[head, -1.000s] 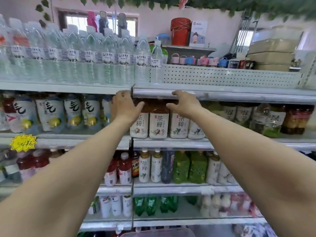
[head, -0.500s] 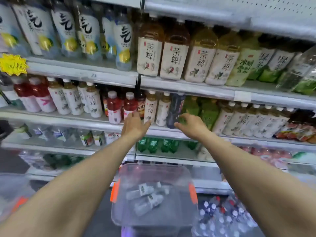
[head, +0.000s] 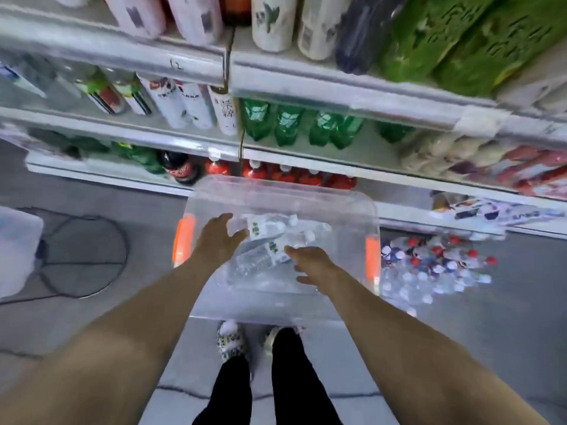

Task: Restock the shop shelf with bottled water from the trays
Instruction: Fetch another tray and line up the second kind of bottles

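Note:
A clear plastic tray [head: 337, 204] with orange handles stands on the floor in front of the shelf. A few water bottles [head: 270, 237] with white labels lie on their sides in it. My left hand [head: 219, 240] hovers over the tray's left part, fingers spread, close to the bottles. My right hand [head: 310, 265] reaches in from the right, fingers loosely extended beside the bottles. Neither hand grips anything. The image is blurred by motion.
Shelf rails [head: 306, 84] with tea, green and red drink bottles fill the top. A shrink-wrapped pack of capped water bottles [head: 429, 268] lies on the floor right of the tray. A round wire stand [head: 82, 256] and a white container [head: 15, 250] sit left. My feet [head: 230, 342] stand behind the tray.
My view has swung down from the top shelf to the floor tray. Both hands dropped from the shelf edge into the tray, towards the lying bottles.

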